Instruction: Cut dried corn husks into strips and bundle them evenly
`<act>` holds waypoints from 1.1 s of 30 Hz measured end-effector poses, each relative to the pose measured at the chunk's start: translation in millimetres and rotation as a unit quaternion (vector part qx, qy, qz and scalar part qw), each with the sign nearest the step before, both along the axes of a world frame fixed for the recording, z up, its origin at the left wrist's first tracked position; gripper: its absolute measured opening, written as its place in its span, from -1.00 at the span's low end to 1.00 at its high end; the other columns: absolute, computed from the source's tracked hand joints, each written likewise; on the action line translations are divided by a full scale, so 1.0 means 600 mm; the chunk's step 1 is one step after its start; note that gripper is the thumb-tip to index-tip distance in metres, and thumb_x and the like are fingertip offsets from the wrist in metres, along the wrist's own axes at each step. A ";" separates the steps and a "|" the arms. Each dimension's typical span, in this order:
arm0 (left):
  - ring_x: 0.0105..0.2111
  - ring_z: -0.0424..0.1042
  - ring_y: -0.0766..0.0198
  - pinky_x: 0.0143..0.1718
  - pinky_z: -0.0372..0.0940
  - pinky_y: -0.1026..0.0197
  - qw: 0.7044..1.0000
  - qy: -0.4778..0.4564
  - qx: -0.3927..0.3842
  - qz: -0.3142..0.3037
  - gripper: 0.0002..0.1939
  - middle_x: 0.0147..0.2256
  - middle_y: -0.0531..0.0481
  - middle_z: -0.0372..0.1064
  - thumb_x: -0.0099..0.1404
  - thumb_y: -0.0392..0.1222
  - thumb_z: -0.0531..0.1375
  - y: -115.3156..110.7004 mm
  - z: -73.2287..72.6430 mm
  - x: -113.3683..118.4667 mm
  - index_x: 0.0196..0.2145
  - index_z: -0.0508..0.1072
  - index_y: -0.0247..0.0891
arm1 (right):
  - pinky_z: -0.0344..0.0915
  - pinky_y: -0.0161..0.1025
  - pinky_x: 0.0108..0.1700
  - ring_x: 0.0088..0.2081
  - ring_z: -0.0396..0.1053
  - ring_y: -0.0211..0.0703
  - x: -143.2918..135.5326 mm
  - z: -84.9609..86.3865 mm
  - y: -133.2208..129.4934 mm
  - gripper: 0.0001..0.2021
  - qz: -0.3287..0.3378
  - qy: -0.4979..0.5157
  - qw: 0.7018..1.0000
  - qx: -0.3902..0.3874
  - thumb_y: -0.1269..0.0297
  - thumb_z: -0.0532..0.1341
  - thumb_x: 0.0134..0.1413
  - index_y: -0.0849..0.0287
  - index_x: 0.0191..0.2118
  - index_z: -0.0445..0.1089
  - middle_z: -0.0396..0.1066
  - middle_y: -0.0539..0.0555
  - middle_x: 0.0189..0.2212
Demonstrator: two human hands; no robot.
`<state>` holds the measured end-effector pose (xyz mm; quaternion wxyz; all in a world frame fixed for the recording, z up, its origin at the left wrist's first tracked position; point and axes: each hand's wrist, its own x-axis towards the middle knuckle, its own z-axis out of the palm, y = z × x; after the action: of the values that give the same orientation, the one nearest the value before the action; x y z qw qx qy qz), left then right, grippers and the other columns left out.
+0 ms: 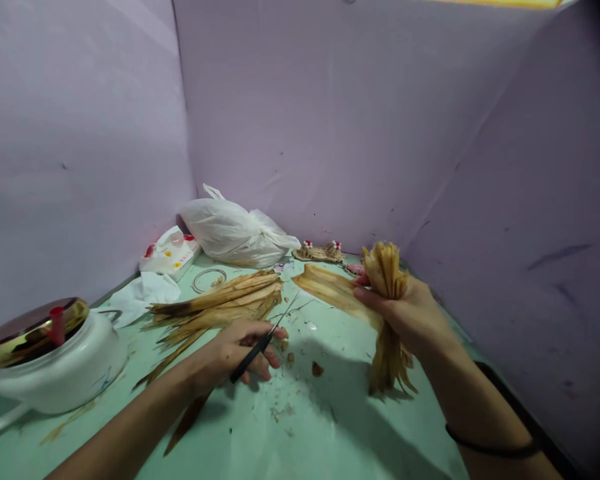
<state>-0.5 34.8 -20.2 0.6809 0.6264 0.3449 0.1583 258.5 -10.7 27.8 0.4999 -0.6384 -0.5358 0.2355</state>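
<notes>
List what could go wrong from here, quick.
The black-handled tool sits in the left hand, thin end bare: a slip might nick skin.
The dried-leaf bundle, flared at both ends, could fan apart if the right hand loosens.

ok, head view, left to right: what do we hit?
White pot → tissue pack → ring → black tool in the left hand → brown scrap → leaf bundle in the right hand's grip → black wristband.
</notes>
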 end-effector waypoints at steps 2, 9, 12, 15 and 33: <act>-0.37 0.43 0.20 -0.54 0.18 0.32 1.000 -0.011 -0.011 0.028 -0.41 -0.33 -0.08 0.46 -0.16 -0.23 0.19 -0.001 0.000 0.000 -0.07 0.38 -0.27 | 0.25 -0.14 -0.22 -0.28 0.34 -0.03 -0.012 -0.002 -0.001 -0.84 -0.002 -0.050 0.998 0.033 0.20 0.30 -0.25 0.15 -0.49 0.39 0.40 0.09 -0.42; -0.40 0.42 0.22 -0.57 0.19 0.33 0.998 0.010 -0.008 0.061 -0.32 -0.34 -0.08 0.44 -0.22 -0.29 0.22 0.003 0.003 0.000 -0.03 0.37 -0.28 | 0.26 -0.17 -0.30 -0.39 0.32 -0.13 -0.030 -0.014 -0.002 -0.84 0.003 -0.102 0.993 0.054 0.17 0.27 -0.16 0.14 -0.44 0.38 0.38 0.04 -0.44; -0.39 0.41 0.23 -0.58 0.19 0.35 0.998 0.007 0.003 0.058 -0.37 -0.33 -0.07 0.44 -0.18 -0.31 0.21 0.006 -0.002 0.000 -0.05 0.39 -0.25 | 0.27 -0.21 -0.34 -0.42 0.33 -0.16 -0.035 -0.014 -0.002 -0.83 0.020 -0.066 0.997 0.038 0.19 0.28 -0.18 0.16 -0.43 0.37 0.38 0.03 -0.47; -0.41 0.41 0.24 -0.60 0.18 0.35 0.998 0.007 0.012 0.064 -0.40 -0.34 -0.06 0.44 -0.18 -0.33 0.23 0.008 -0.006 0.001 -0.07 0.42 -0.25 | 0.28 -0.22 -0.34 -0.43 0.34 -0.17 -0.038 -0.014 -0.001 -0.82 0.028 -0.025 0.999 0.023 0.21 0.29 -0.22 0.17 -0.46 0.36 0.38 0.03 -0.49; -0.37 0.43 0.20 -0.33 0.28 0.18 0.995 0.015 0.056 0.084 -0.40 -0.27 -0.13 0.48 -0.22 -0.31 0.23 0.005 0.004 0.011 -0.10 0.39 -0.33 | 0.24 -0.29 -0.43 -0.49 0.29 -0.24 -0.029 -0.027 0.006 -0.86 0.063 -0.006 0.998 0.007 0.28 0.32 -0.24 0.20 -0.53 0.36 0.34 -0.01 -0.57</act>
<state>5.9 37.6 -18.0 0.6238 0.6348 0.3970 0.2241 241.4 -7.2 11.6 0.4851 -0.6015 -0.5795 0.2589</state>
